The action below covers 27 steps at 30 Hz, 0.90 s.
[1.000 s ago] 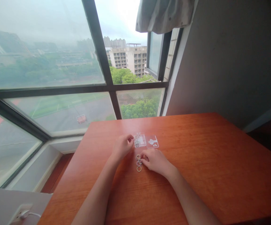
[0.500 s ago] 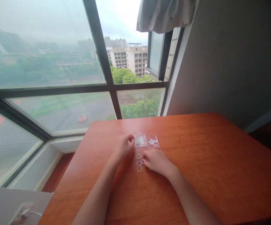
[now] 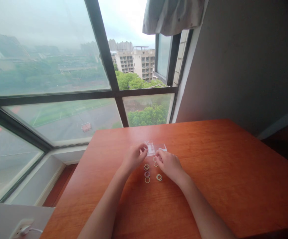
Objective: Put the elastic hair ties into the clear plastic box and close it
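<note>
Now, left hand (image 3: 135, 156): curled at the near left side of the clear box (image 3: 150, 149), thumb and forefinger close together; whether they pinch its edge or merely touch it, I cannot tell
Right hand (image 3: 169, 164): fingers drawn narrow, tips at two pale rings (image 3: 156, 162) just in front of the clear panel (image 3: 164, 146); I cannot tell whether a ring is held or only touched
Rings, left column: an overlapping group (image 3: 146, 169) farthest away, then a purplish ring (image 3: 147, 177), then a pale ring (image 3: 147, 182) nearest the person, all flat on the red-brown table (image 3: 221, 159)
Rings, right side: a greenish overlapping pair (image 3: 161, 178), lying apart from that column, nearer the person than the two pale rings
Handling the rings: best touched with the fingertips alone, light pressure on one rim, slid flat so that thin loops neither flip nor drag a neighbour
Spacing: leave a strip of table between groups, and lower the wrist gently so the forearm sweeps nothing
Box: a steady left hand should stop it skidding on the smooth top
</note>
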Tool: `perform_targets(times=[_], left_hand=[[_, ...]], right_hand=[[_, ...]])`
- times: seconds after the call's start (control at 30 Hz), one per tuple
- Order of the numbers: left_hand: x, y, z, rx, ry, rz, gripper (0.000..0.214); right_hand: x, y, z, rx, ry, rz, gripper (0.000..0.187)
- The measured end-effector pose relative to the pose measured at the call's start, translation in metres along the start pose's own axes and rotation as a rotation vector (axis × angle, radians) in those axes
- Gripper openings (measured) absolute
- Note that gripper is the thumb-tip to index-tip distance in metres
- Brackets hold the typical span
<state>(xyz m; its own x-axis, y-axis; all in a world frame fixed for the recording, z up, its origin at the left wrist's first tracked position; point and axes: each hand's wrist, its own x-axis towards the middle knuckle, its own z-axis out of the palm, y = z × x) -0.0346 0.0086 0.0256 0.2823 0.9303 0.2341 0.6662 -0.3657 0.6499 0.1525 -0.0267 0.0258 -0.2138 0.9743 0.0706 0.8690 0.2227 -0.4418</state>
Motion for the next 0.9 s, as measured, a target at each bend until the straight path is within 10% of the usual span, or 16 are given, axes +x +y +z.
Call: perform_targets(times=[0.53,0.9], left_hand=[[-0.001,0.017,0.008,-0.062,-0.131,0.065,0.012],[0.001,-0.022,-0.006,0.084,-0.008,-0.091,0.015]], right_hand=[[0.0,0.003,0.0,0.083,0.091,0.012,0.011],[-0.006,0.024,-0.013,0.279,-0.202,-0.1,0.01]])
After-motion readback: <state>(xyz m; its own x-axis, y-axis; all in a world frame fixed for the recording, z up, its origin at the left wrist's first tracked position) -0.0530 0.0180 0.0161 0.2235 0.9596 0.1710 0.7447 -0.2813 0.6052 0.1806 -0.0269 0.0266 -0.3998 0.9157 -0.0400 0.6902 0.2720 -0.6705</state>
